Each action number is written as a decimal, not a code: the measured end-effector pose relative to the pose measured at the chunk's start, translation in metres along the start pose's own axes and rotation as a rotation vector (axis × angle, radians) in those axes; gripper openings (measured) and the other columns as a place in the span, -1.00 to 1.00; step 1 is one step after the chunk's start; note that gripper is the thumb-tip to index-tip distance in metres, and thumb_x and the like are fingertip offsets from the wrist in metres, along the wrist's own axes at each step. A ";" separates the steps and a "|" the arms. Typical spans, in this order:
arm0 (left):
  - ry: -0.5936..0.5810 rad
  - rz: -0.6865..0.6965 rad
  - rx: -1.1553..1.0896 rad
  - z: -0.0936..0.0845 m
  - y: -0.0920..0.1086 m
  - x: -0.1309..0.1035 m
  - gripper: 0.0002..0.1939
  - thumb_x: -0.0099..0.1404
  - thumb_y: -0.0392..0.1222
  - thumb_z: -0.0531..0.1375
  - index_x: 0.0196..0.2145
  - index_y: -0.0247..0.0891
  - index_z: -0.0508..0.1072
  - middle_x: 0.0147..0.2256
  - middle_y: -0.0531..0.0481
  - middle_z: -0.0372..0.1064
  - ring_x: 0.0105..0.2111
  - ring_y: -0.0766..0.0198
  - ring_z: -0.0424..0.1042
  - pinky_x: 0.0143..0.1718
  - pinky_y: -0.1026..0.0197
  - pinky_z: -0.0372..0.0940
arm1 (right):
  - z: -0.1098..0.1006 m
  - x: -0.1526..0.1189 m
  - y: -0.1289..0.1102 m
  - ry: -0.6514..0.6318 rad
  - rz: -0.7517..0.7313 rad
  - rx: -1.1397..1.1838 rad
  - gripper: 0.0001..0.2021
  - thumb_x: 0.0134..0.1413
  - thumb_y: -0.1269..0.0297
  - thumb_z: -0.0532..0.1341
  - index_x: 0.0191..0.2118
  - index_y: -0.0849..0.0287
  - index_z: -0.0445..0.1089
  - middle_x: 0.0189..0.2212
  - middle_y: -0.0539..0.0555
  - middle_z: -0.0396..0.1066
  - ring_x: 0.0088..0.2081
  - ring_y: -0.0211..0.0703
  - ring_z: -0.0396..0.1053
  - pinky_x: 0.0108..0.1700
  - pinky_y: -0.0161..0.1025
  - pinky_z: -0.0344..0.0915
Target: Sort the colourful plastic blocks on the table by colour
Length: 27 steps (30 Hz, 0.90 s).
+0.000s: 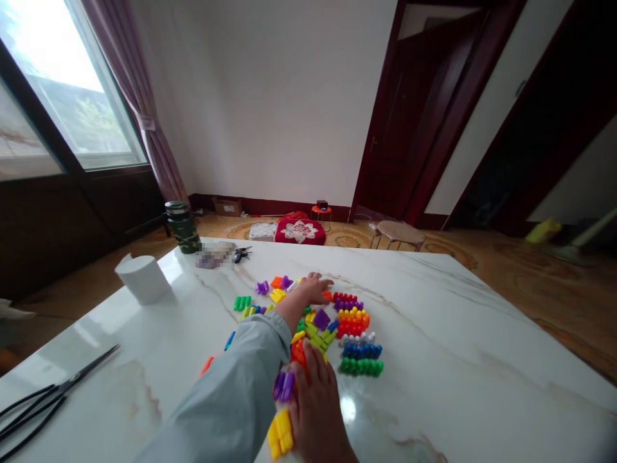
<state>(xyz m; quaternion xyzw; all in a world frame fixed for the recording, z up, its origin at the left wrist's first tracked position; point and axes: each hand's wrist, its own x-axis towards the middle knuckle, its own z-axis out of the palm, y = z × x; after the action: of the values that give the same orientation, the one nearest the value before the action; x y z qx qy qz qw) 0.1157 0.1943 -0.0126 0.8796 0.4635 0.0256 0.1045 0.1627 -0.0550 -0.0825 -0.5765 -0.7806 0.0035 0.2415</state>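
Note:
My left hand reaches over the far part of a loose pile of plastic toy blocks, its fingers spread. By its fingertips lies an orange block. Nearer to me, my right hand rests with fingers stretched forward over the near edge of the pile. Its fingers touch a red-orange block; a purple block and a yellow block are beside it. Lime-green blocks show between the hands. My left forearm hides some of the pile.
Right of the pile, blocks stand in colour rows, with green blocks nearest and blue blocks behind. On the white table are black scissors, a paper roll, a camouflage bottle and small black-handled scissors.

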 end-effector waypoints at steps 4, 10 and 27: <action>-0.001 0.066 0.000 0.002 -0.004 0.006 -0.56 0.15 -0.04 0.25 0.01 -0.03 0.44 -0.01 -0.11 0.30 0.07 -0.02 0.28 0.06 -0.03 0.26 | -0.001 0.001 -0.001 -0.019 -0.010 -0.005 -0.48 0.06 0.33 0.17 0.19 0.05 0.25 0.39 0.11 -0.13 0.37 0.10 -0.14 0.30 0.08 -0.08; 0.065 0.109 -0.077 0.001 -0.009 -0.006 -0.68 0.16 -0.35 0.14 -0.13 -0.19 0.51 -0.13 -0.10 0.38 -0.13 0.15 0.42 -0.06 0.18 0.32 | 0.004 -0.001 0.003 -0.017 -0.029 -0.035 -0.39 0.09 0.35 0.13 0.29 0.05 0.12 0.40 0.08 -0.17 0.38 0.09 -0.19 0.31 0.07 -0.09; -0.122 0.122 -0.289 -0.077 -0.063 -0.105 -0.63 0.24 -0.18 0.21 0.01 -0.18 0.50 -0.18 0.03 0.56 -0.19 0.27 0.52 -0.13 0.32 0.36 | 0.000 0.001 -0.001 0.004 0.000 0.016 -0.48 0.08 0.30 0.17 0.20 0.00 0.25 0.40 0.04 -0.14 0.35 0.12 -0.09 0.30 0.05 -0.08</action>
<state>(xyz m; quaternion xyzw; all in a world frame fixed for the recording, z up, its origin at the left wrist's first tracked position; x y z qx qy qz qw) -0.0059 0.1553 0.0553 0.8818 0.3934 0.0446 0.2561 0.1617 -0.0539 -0.0818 -0.5746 -0.7800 0.0085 0.2475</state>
